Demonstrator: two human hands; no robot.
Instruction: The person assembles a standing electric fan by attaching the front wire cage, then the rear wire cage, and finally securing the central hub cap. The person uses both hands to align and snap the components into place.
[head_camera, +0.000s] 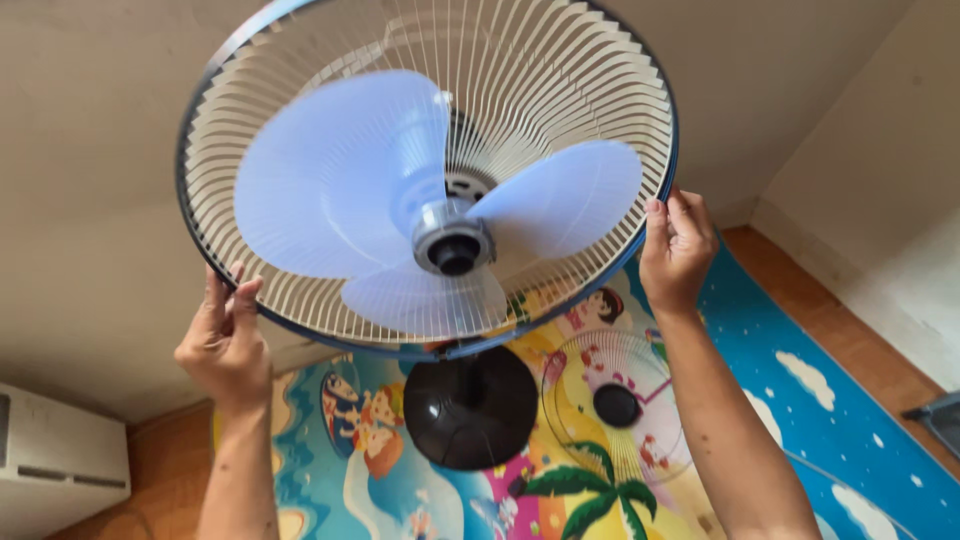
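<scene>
Left hand: my left hand (225, 345) is raised, fingers curled onto the lower left edge of the fan guard (560, 80), gripping its blue rim.
Right hand: my right hand (675, 250) is up too, fingers folded over the rim on the right side, wrist bent back.
Fan: the fan head is tilted toward me between both hands; three pale blue blades (340, 180) sit bare in front of the rear grille, around a grey hub (453, 245).
Stand: the round black base (470, 408) shows just under the rim.
Floor: a bright cartoon play mat (800, 330) over brown flooring; a loose front grille (615, 405) lies on the mat beside the base.
Room: plain beige walls; a white appliance (55, 460) stands at far left.
</scene>
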